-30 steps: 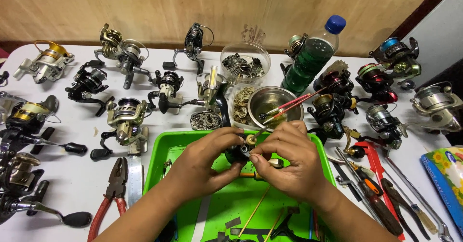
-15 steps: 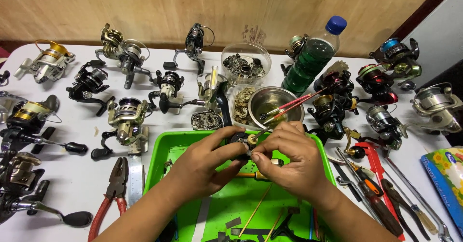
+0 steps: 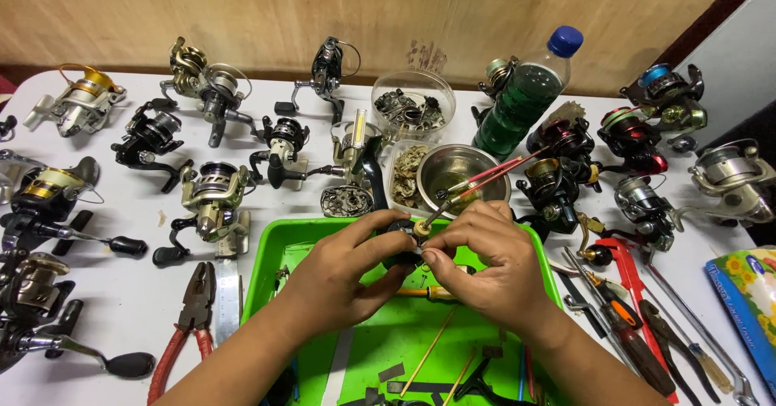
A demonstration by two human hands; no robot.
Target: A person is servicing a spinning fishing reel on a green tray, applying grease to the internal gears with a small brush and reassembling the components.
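White tabletop crowded with fishing reels surrounded a green tray point(image 3: 267, 260) where the left hand point(image 3: 339, 268) and right hand point(image 3: 485, 264) pinched a small dark reel part point(image 3: 402, 232) (brass-tipped) between fingertips.

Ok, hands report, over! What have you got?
Left hand and right hand both pinching a small dark reel part over the green tray. Pliers left, clear.

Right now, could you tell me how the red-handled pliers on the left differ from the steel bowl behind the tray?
The red-handled pliers lie flat on the white table, left of the green tray; the steel bowl stands upright behind it. The pliers lie alone; the bowl holds red-handled tools. Both are metal.
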